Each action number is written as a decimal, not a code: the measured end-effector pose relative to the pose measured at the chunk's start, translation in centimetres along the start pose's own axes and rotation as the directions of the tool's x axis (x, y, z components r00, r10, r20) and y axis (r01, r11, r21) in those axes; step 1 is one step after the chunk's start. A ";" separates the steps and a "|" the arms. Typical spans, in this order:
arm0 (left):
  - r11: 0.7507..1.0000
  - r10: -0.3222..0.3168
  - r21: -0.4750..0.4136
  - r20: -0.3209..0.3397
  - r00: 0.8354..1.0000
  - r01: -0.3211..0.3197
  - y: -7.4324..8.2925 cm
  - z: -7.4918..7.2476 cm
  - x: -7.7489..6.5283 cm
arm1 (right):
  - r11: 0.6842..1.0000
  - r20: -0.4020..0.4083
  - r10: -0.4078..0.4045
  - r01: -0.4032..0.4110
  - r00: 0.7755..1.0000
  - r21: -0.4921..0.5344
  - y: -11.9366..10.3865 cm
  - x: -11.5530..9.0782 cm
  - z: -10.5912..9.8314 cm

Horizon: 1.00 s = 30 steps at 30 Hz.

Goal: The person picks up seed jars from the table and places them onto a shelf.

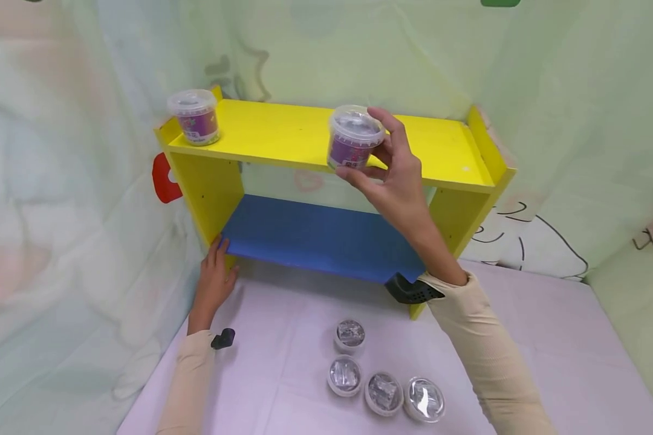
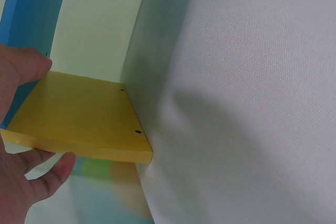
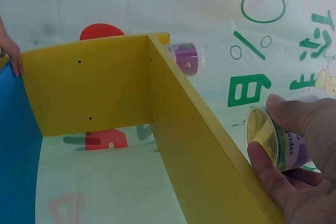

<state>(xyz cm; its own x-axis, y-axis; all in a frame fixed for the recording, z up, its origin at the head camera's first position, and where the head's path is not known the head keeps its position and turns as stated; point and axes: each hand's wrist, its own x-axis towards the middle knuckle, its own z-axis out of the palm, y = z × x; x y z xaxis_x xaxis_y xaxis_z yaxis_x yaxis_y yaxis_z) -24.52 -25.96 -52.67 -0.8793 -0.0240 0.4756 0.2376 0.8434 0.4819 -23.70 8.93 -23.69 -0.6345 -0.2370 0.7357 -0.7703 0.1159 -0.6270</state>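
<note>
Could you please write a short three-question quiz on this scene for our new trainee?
1. Count: in the head view, how many loose tubs sit on the pale floor cloth?
2. True or false: the left hand grips the yellow side panel.
3. Multiple choice: in the head view, where on the yellow top shelf does a standing tub rest?
A. Left end
B. Middle
C. Right end

Key:
1. Four.
2. True; its thumb and fingers lie on opposite sides of the panel.
3. A; another, the held tub, is in the right hand.
</note>
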 end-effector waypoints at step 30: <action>0.999 -0.032 0.006 0.016 0.999 0.032 0.4 0.1 0.1 | 0.900 -0.013 0.107 -0.102 0.994 -0.425 0.2 3.1 4.2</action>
<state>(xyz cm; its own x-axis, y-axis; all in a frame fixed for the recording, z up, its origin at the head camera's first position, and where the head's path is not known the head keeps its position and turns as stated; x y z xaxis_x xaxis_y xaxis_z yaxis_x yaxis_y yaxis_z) -24.52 -25.57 -52.47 -0.8929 -0.0430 0.4482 0.2067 0.8452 0.4929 -25.60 4.14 -22.64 -0.7140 -0.2105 0.6677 -0.6548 0.5382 -0.5306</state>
